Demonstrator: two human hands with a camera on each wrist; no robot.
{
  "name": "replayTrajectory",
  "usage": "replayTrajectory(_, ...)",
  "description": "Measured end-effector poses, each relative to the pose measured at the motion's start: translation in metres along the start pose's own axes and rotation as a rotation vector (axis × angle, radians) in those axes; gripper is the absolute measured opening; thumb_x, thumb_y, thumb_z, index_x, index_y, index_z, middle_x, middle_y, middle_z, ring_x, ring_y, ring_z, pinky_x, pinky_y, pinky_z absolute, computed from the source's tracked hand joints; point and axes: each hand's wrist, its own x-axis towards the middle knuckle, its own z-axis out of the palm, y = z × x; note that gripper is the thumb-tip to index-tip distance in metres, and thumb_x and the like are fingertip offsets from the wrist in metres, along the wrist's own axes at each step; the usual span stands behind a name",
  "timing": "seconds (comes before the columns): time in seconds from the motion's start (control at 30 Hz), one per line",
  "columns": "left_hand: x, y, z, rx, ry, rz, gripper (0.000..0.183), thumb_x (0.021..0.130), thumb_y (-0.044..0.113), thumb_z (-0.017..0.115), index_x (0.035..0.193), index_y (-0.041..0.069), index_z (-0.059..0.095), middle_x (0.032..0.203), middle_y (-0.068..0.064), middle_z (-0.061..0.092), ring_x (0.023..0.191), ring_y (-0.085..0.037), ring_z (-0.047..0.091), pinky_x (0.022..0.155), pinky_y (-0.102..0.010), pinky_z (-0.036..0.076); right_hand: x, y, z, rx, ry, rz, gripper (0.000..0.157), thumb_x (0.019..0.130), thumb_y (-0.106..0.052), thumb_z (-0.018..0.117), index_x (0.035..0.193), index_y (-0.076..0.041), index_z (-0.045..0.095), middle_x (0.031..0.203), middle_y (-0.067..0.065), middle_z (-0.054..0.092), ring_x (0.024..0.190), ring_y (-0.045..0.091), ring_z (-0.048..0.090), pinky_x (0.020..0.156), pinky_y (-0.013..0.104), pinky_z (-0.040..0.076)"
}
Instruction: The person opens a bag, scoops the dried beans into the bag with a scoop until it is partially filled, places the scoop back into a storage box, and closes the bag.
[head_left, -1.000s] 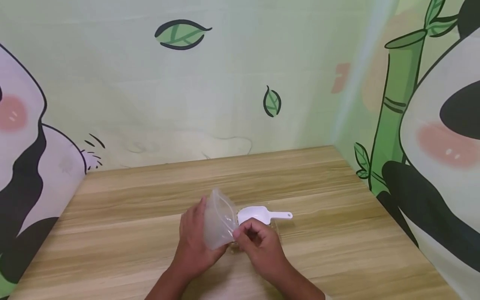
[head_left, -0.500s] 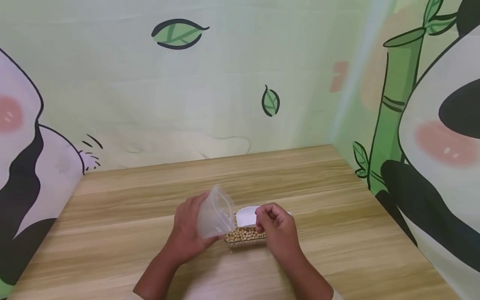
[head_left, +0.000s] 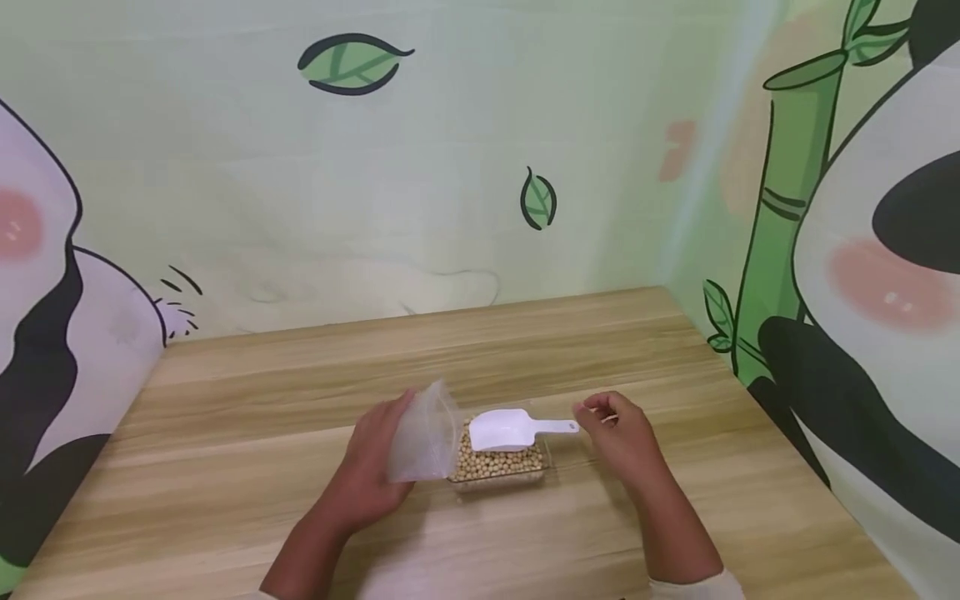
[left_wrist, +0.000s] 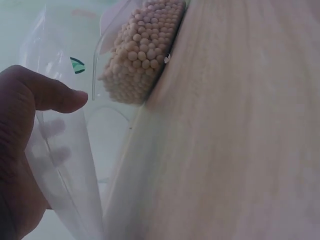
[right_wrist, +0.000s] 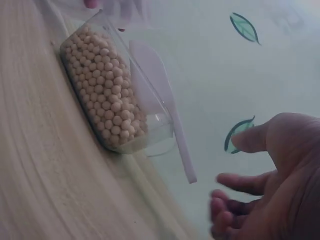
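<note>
My left hand grips a translucent plastic bag, its thumb curled over the near side in the left wrist view; fingers show faintly through the film. Beside the bag, a clear rectangular container is filled with round beige beans. A white scoop lies on top of the beans, its handle jutting past the container's right side. Just beyond the handle's end is my right hand. Its thumb and fingers are apart and hold nothing in the right wrist view, without touching the scoop.
The wood-grain table stretches around the container. Behind it and on both sides rise walls printed with pandas, bamboo and leaves. A tiny pale bit lies against the container's base.
My right hand has left the bag's edge and moved right, past the scoop to its handle end. The bag, still in my left hand, has shifted slightly left, uncovering the beans.
</note>
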Motion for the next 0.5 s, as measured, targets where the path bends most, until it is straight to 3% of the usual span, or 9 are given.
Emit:
replayTrajectory(0.1, -0.005, -0.005, 0.001, 0.004, 0.016, 0.017, 0.101, 0.068, 0.002, 0.080, 0.162, -0.001, 0.044, 0.140, -0.018, 0.066, 0.128, -0.042, 0.060, 0.108, -0.063, 0.044, 0.005, 0.004, 0.001, 0.052, -0.156, 0.086, 0.046, 0.110, -0.041, 0.064, 0.132, 0.000, 0.062, 0.106, 0.011, 0.066, 0.087, 0.021, 0.061, 0.073, 0.032, 0.050)
replayTrajectory(0.2, -0.007, -0.009, 0.003, 0.013, 0.032, 0.047, 0.103, 0.067, 0.004, 0.082, 0.163, 0.002, 0.044, 0.139, -0.015, 0.067, 0.126, -0.038, 0.062, 0.106, -0.061, 0.046, 0.009, 0.007, 0.004, 0.133, -0.248, 0.135, 0.044, 0.110, -0.037, 0.064, 0.133, 0.001, 0.058, 0.089, 0.005, 0.065, 0.068, 0.014, 0.056, 0.061, 0.027, 0.046)
replayTrajectory(0.37, -0.008, -0.013, 0.007, -0.016, 0.055, 0.079, 0.102, 0.065, 0.005, 0.085, 0.160, 0.002, 0.047, 0.138, -0.014, 0.067, 0.125, -0.035, 0.062, 0.106, -0.060, 0.047, 0.014, 0.012, 0.007, 0.296, -0.278, 0.135, 0.029, 0.111, -0.022, 0.063, 0.127, 0.002, 0.058, 0.077, -0.003, 0.062, 0.058, 0.006, 0.050, 0.051, 0.020, 0.040)
replayTrajectory(0.5, -0.009, -0.014, 0.011, -0.026, 0.082, 0.104, 0.101, 0.062, 0.012, 0.092, 0.154, -0.002, 0.053, 0.137, -0.014, 0.069, 0.121, -0.033, 0.063, 0.101, -0.055, 0.047, 0.015, 0.012, 0.008, 0.554, -0.292, 0.158, 0.008, 0.111, -0.012, 0.060, 0.110, -0.005, 0.061, 0.077, -0.005, 0.062, 0.060, 0.004, 0.049, 0.053, 0.018, 0.041)
